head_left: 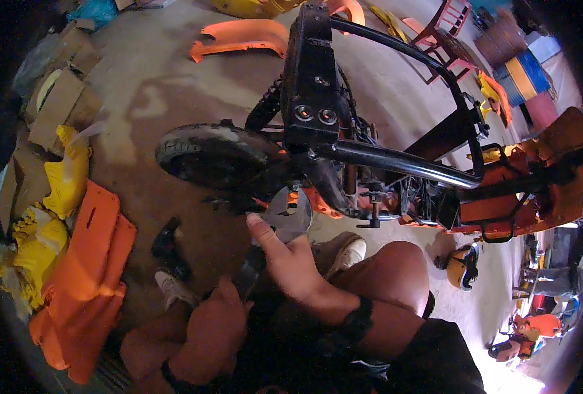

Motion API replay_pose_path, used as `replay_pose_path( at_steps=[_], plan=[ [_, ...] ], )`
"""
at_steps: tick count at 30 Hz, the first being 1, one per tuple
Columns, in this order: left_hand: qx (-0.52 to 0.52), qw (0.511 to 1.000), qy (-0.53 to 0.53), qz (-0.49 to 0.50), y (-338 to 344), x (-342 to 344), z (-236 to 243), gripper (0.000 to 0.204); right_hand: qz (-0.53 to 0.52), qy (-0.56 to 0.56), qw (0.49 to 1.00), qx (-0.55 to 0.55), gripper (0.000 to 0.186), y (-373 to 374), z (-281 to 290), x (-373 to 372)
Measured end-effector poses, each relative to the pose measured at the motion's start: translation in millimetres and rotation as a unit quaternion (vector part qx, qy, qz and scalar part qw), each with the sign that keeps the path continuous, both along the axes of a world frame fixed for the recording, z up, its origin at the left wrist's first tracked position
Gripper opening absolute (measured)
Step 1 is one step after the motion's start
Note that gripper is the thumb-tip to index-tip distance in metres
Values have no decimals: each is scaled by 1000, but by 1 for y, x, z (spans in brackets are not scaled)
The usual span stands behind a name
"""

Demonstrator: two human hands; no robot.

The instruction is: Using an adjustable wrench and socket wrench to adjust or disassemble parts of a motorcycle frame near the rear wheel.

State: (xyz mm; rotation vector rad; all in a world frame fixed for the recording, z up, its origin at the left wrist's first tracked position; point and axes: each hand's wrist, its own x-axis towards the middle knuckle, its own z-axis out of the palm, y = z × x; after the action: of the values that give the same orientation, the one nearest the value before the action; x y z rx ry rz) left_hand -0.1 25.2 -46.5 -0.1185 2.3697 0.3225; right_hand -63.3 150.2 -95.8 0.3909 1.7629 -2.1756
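A large adjustable wrench point(290, 222) with a silver head and dark handle slants up from my lap. My right hand point(292, 268) is closed around it just below the head, thumb along the jaw side. Lower down, my left hand point(218, 315) is closed at the lower end of the dark handle. The wrench head lies in front of the underside of a black vehicle frame point(311, 92), near the wheel point(216, 154). Whether its jaws grip a nut cannot be made out. Orange parts show behind the head.
Orange panels point(88, 276) and yellow parts point(68, 171) lie on the left, beside cardboard point(62, 108). An orange fender point(245, 38) rests on the floor beyond. To the right are the vehicle's orange body point(501, 203), a yellow helmet point(462, 266), drums point(527, 79) and a red chair point(442, 39).
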Motion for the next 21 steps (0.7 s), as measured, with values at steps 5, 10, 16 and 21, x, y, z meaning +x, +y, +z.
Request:
replay_pose_path(
  at_steps=[5,10,16,21],
  plan=[
    [41,996,78,-22,-6,9,-18,45,-8,34,999,-4,28,1,-6,-1],
    [53,994,86,-43,-6,10,-30,48,4,40,999,27,32,3,-15,-1],
    [23,993,102,-58,-2,17,-14,59,11,-4,999,43,35,6,11,2],
    [8,996,81,-46,1,24,7,60,8,-39,997,60,32,6,20,3]
  ],
)
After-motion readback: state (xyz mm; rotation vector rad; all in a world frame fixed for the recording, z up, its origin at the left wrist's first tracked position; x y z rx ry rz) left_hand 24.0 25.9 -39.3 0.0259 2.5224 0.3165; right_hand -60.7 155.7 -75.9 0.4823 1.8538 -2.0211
